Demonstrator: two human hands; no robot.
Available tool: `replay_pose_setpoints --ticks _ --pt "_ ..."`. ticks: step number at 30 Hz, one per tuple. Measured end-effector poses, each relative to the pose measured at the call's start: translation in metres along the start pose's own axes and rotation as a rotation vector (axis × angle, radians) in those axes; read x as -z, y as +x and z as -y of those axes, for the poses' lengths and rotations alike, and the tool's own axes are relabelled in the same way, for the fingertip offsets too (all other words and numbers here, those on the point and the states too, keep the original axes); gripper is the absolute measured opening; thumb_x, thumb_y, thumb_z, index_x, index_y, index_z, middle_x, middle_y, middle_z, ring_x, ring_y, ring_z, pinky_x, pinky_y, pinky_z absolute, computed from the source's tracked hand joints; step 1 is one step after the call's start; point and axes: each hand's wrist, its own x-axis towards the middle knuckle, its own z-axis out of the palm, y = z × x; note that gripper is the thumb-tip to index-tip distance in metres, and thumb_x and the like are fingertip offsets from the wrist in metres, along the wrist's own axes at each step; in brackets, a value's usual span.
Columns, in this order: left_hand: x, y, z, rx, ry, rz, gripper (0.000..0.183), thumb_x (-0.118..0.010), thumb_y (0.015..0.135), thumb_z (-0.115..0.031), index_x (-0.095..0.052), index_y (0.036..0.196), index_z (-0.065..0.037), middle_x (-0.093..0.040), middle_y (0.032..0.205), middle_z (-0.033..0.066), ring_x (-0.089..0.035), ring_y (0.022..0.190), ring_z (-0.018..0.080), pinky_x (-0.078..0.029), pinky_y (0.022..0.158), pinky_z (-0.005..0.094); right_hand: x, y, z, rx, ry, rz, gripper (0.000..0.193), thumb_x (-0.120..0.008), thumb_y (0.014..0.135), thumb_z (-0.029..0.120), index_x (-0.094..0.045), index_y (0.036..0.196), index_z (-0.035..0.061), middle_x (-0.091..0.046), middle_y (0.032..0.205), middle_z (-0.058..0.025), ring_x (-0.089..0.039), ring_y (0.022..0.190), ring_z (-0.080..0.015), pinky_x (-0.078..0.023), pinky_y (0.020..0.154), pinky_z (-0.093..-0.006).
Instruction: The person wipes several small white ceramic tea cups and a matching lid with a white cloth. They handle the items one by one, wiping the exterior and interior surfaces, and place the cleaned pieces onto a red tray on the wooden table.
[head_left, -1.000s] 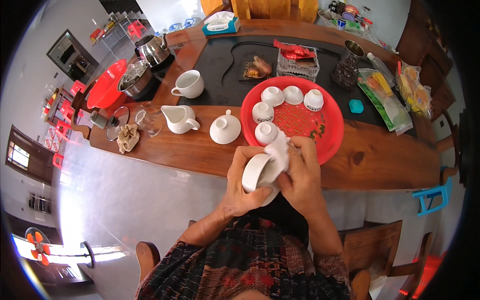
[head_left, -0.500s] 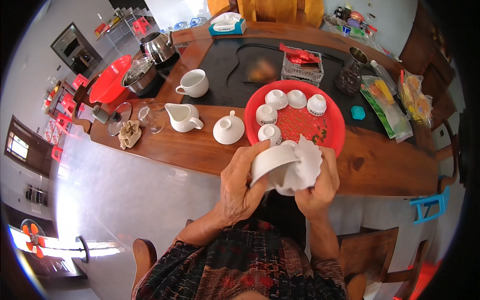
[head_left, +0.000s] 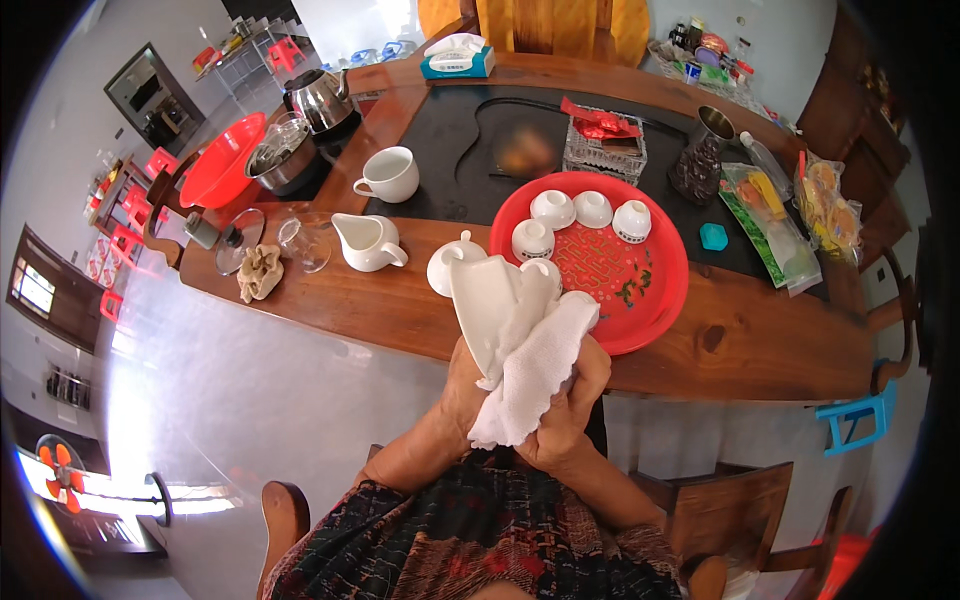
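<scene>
My left hand (head_left: 459, 391) is closed round a white ceramic bowl (head_left: 480, 305), tilted on its side above the table's near edge. In my right hand (head_left: 572, 412) is bunched a white cloth (head_left: 540, 380), pressed against the bowl. Part of the bowl and most of the left fingers are hidden behind the cloth. Just beyond lies a round red tray (head_left: 665, 300) with several small white cups (head_left: 553, 209), most of them upside down. A white lid with a knob (head_left: 447, 262) sits left of the tray, partly covered by the bowl.
Left of the lid stand a white pitcher (head_left: 366, 243), a white mug (head_left: 389, 175), a clear glass (head_left: 305, 245) and a crumpled brown cloth (head_left: 261, 272). Farther back are a steel kettle (head_left: 318, 100), a red basin (head_left: 222, 160) and a tissue box (head_left: 458, 62). Food packets (head_left: 768, 215) lie right.
Both hands have moved left and down toward me with the bowl and cloth. The bowl has turned, and the cloth now hangs across its near side.
</scene>
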Motion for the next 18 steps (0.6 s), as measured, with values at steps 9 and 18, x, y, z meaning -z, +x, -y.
replay_pose_setpoints --ticks 9,18 --pt "0.009 0.001 0.041 0.238 -0.422 -0.006 0.051 -0.058 0.089 -0.017 -0.035 0.133 -0.007 -0.048 0.124 0.0095 -0.05 0.114 0.0179 -0.044 0.094 0.0334 0.014 0.026 -0.007 -0.515 0.437 0.044 0.046 -0.063 0.081 0.016 -0.047 0.12 -0.0034 -0.046 0.118 -0.0189 -0.05 0.104 -0.0259 -0.042 0.088 -0.0351" --pt "0.026 -0.007 0.05 -0.37 0.899 -0.206 0.041 -0.052 0.092 -0.019 -0.04 0.128 -0.003 -0.052 0.118 0.0088 -0.054 0.103 0.016 -0.045 0.088 0.0296 -0.007 -0.046 -0.004 -0.946 0.752 0.179 0.057 -0.072 0.075 0.017 -0.045 0.121 -0.0029 -0.053 0.116 -0.015 -0.054 0.107 -0.0214 -0.042 0.092 -0.0337"
